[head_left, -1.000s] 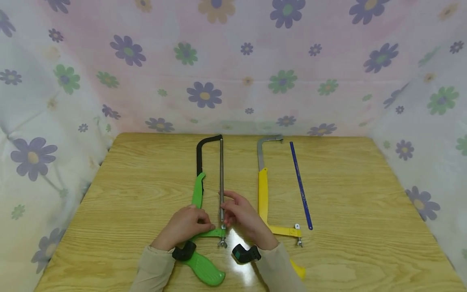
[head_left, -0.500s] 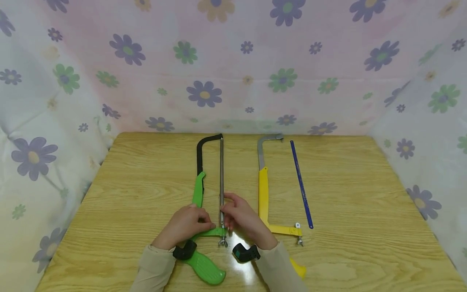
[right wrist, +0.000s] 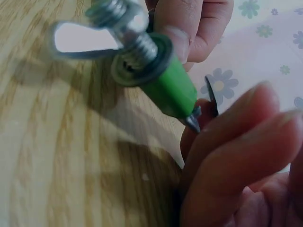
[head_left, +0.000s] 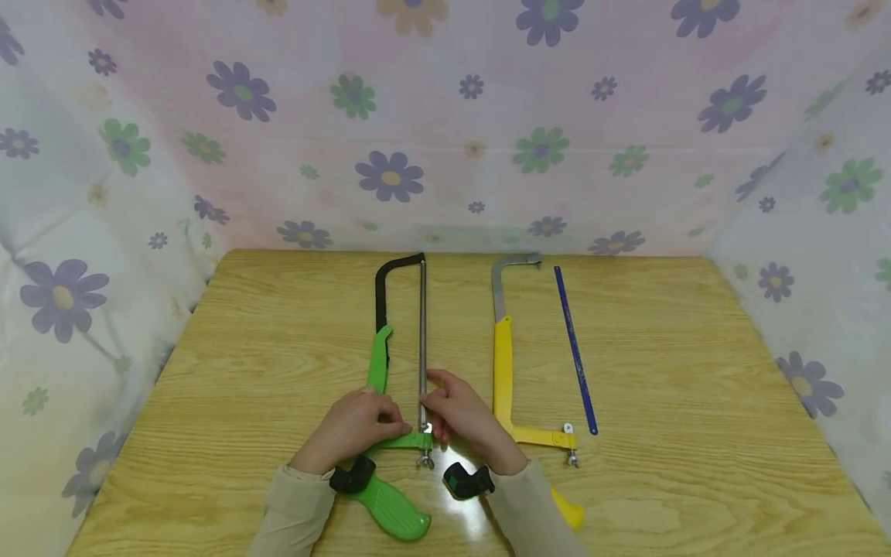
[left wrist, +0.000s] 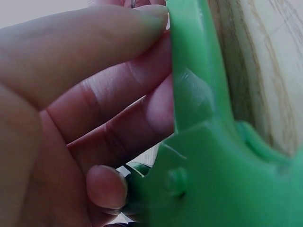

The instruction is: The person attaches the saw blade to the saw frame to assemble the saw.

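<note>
"So, what was hard to make out?"

"Mainly the joint. The thin grey metal blade (head_left: 423,333) reached the small silver bracket (head_left: 428,428) on the green-and-black hacksaw frame (head_left: 378,360), but I couldn't tell whether it was hooked on. At the right wrist the blade was only a dark sliver, and the silver wing nut (head_left: 425,459) was blurred."

"Anything covered?"

"The left hand (head_left: 351,425) hid part of that frame, and the right beige sleeve (head_left: 536,507) lay across the yellow-and-grey hacksaw frame (head_left: 503,371), leaving just the end of its grip showing. Both forearms were cut off at the bottom edge."

"And the fingers?"

"The left ones were clamped on the green frame's lower arm. The right hand (head_left: 466,410) pinched the grey blade near its lower end; the underside of that hold was hidden."

"Which way did the green one point?"

"It lay on the wooden table (head_left: 682,402), left of the yellow one, its long axis running away from the person: ribbed grip nearest, black bow curving rightward at the far end. The blade ran almost straight along the right side."

"Counts?"

"Two frames, two wing nuts, two hands, two blades: the grey one and a flat blue blade (head_left: 575,352), loose at the right."
</note>
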`<state>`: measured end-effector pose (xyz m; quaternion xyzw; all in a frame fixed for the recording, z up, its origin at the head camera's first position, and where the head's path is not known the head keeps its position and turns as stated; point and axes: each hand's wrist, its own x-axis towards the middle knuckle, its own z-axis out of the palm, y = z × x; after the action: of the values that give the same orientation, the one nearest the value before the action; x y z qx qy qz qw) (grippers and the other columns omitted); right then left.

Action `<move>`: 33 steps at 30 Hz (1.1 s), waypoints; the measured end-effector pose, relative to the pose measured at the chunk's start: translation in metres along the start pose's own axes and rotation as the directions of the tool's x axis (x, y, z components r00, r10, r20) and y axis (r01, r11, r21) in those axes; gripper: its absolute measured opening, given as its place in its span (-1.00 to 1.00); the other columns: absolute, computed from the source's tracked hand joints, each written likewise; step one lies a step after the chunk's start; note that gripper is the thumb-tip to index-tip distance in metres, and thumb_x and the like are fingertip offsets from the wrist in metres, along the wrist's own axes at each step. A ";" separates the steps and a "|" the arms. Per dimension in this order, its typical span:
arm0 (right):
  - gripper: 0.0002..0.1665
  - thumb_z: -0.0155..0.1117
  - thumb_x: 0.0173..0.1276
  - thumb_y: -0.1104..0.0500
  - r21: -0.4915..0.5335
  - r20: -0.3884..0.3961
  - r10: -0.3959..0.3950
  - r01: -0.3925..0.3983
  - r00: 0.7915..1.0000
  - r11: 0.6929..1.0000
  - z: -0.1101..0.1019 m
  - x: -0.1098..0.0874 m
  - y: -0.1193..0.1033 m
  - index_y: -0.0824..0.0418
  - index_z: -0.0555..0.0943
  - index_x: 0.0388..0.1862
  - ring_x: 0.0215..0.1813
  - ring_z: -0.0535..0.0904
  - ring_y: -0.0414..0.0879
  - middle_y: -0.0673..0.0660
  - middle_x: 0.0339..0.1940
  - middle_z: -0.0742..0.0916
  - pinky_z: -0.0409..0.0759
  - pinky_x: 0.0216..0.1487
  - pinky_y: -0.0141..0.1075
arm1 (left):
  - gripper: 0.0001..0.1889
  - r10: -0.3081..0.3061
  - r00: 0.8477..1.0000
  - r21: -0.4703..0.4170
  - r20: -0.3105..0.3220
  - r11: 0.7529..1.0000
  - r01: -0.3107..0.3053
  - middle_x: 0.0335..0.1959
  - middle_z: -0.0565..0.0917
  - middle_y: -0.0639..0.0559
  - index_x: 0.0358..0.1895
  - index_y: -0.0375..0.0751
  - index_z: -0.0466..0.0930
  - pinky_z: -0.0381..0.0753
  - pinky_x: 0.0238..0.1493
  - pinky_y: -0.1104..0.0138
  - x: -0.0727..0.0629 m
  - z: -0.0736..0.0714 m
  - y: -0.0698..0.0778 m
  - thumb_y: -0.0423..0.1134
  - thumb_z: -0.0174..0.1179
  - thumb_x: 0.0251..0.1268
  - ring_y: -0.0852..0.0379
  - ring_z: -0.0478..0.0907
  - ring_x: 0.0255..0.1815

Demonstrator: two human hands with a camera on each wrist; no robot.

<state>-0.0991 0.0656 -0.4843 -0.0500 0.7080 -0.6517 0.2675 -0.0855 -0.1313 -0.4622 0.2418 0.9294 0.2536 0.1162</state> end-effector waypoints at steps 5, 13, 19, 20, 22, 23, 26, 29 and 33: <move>-0.30 0.16 0.24 0.22 -0.001 0.006 0.012 -0.012 1.000 1.000 0.000 -0.004 -0.001 0.25 0.13 0.32 -0.78 0.38 -0.17 0.15 -0.62 0.55 0.39 -0.78 -0.33 | -0.83 -0.001 1.000 -0.005 0.004 1.000 0.001 -0.62 0.44 0.46 -0.59 0.21 0.60 0.23 -0.51 0.45 -0.001 0.000 0.000 0.05 0.19 0.09 0.33 0.25 -0.54; -0.23 0.17 0.18 0.33 -0.019 0.043 -0.007 0.008 0.999 1.000 0.000 -0.019 -0.019 0.36 0.08 0.33 -0.69 0.48 -0.11 0.31 -0.38 0.62 0.49 -0.68 -0.24 | -0.84 -0.005 1.000 0.002 0.001 1.000 0.005 -0.62 0.45 0.45 -0.59 0.21 0.59 0.24 -0.51 0.44 -0.001 0.000 0.001 0.05 0.19 0.08 0.33 0.26 -0.54; -0.16 0.26 0.16 0.26 -0.064 0.054 -0.009 0.012 0.998 0.998 -0.002 -0.016 -0.004 0.27 0.07 0.35 -0.67 0.52 -0.10 0.19 -0.38 0.63 0.51 -0.65 -0.23 | -0.84 0.000 1.000 0.013 -0.002 1.000 0.000 -0.63 0.44 0.46 -0.59 0.21 0.60 0.23 -0.52 0.45 0.000 0.003 -0.001 0.06 0.19 0.08 0.34 0.26 -0.54; -0.16 0.26 0.16 0.24 -0.072 0.054 -0.009 0.013 0.999 0.997 -0.002 -0.015 -0.002 0.26 0.07 0.36 -0.66 0.52 -0.10 0.17 -0.38 0.63 0.52 -0.64 -0.23 | -0.83 0.000 1.000 0.015 -0.003 1.000 0.000 -0.63 0.44 0.46 -0.59 0.22 0.60 0.23 -0.52 0.46 0.000 0.003 -0.002 0.06 0.19 0.08 0.34 0.25 -0.54; -0.15 0.27 0.15 0.22 -0.084 0.052 -0.001 0.005 0.999 0.996 -0.002 -0.015 -0.001 0.24 0.08 0.36 -0.65 0.53 -0.10 0.16 -0.37 0.63 0.52 -0.62 -0.23 | -0.83 0.003 1.000 0.015 -0.005 1.000 -0.003 -0.63 0.44 0.46 -0.59 0.22 0.59 0.23 -0.52 0.45 0.000 0.004 -0.003 0.07 0.18 0.08 0.34 0.25 -0.54; -0.15 0.27 0.15 0.22 -0.078 0.053 -0.002 0.006 0.999 0.997 -0.002 -0.015 0.000 0.24 0.08 0.36 -0.65 0.54 -0.10 0.17 -0.37 0.62 0.53 -0.62 -0.23 | -0.83 0.004 1.000 0.013 -0.006 1.000 -0.004 -0.63 0.43 0.46 -0.59 0.22 0.59 0.23 -0.52 0.45 0.000 0.004 -0.003 0.07 0.18 0.08 0.34 0.25 -0.55; -0.14 0.26 0.15 0.24 -0.057 0.060 -0.003 0.007 0.998 0.998 -0.003 -0.014 0.001 0.25 0.06 0.36 -0.64 0.53 -0.09 0.17 -0.36 0.62 0.52 -0.63 -0.23 | -0.83 0.003 1.000 0.004 -0.006 1.000 -0.003 -0.63 0.43 0.47 -0.59 0.23 0.59 0.23 -0.52 0.45 0.000 0.004 -0.003 0.08 0.18 0.08 0.34 0.25 -0.55; -0.15 0.25 0.16 0.27 -0.034 0.065 -0.006 0.008 0.998 0.999 -0.003 -0.014 0.002 0.26 0.06 0.36 -0.64 0.54 -0.08 0.18 -0.35 0.61 0.53 -0.63 -0.23 | -0.83 -0.004 1.000 -0.003 0.000 1.000 0.004 -0.64 0.42 0.48 -0.59 0.25 0.58 0.24 -0.51 0.46 0.000 0.004 -0.002 0.10 0.18 0.07 0.35 0.25 -0.55; -0.16 0.23 0.17 0.29 -0.015 0.074 -0.010 0.012 0.997 1.000 -0.006 -0.015 0.002 0.26 0.05 0.36 -0.62 0.56 -0.04 0.20 -0.34 0.61 0.54 -0.61 -0.21 | -0.82 -0.009 1.000 -0.006 0.008 1.000 0.009 -0.64 0.42 0.49 -0.60 0.27 0.58 0.24 -0.51 0.46 0.001 0.003 -0.002 0.12 0.16 0.08 0.35 0.24 -0.55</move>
<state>-0.0885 0.0777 -0.4820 -0.0799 0.7023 -0.6455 0.2894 -0.0859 -0.1310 -0.4663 0.2384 0.9292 0.2548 0.1217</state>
